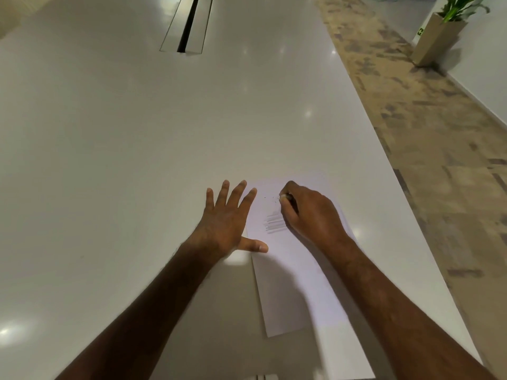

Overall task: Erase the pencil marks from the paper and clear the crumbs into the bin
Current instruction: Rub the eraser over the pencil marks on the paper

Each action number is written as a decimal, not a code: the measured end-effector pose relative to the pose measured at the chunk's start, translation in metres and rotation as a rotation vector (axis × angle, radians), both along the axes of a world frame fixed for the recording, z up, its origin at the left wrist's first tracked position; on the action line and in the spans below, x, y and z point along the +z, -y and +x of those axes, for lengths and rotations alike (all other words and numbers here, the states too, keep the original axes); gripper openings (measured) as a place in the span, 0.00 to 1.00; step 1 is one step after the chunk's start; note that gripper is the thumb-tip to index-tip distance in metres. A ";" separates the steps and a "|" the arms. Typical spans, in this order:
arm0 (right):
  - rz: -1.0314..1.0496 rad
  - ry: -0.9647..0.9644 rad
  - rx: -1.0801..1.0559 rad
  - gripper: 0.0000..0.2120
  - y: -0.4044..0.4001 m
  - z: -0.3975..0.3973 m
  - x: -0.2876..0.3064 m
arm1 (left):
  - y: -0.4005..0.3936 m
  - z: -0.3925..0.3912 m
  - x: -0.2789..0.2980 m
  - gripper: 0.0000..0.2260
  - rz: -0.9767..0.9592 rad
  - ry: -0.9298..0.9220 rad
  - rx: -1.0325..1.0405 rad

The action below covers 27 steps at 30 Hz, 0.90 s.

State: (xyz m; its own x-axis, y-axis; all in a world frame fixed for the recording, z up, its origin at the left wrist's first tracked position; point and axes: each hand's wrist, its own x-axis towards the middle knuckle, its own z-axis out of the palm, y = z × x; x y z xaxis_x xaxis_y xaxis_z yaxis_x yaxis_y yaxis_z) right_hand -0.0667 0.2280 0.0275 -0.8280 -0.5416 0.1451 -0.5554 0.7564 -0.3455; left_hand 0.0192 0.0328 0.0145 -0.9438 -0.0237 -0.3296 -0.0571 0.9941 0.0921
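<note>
White paper sheet (296, 283): grey pencil marks (275, 222) partly remain, dark crumbs (270, 198) uncleared; right hand (310, 212) pinches small eraser (285, 197), left hand (229, 219) spread flat.

No words, brands or numbers can be read; the one sign is a small green sticker (420, 31) (a pale mark on it, too small to make out) on the side of the tan planter (436, 42) standing on the floor (428, 138) by the wall.
</note>
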 end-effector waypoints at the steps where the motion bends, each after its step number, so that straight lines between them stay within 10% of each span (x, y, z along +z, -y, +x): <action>1: -0.005 0.002 -0.006 0.06 0.001 0.002 -0.001 | 0.000 0.000 0.000 0.61 0.005 -0.001 0.000; 27: 0.033 0.032 0.026 0.06 -0.007 0.021 0.000 | 0.000 0.002 0.001 0.60 0.028 -0.017 -0.004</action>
State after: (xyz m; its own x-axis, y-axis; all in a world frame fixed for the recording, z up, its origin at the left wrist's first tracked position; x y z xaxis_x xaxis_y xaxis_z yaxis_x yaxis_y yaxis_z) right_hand -0.0454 0.2352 0.0278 -0.8173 -0.5674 0.1005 -0.5644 0.7530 -0.3382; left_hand 0.0214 0.0331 0.0158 -0.9493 -0.0105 -0.3143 -0.0509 0.9914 0.1206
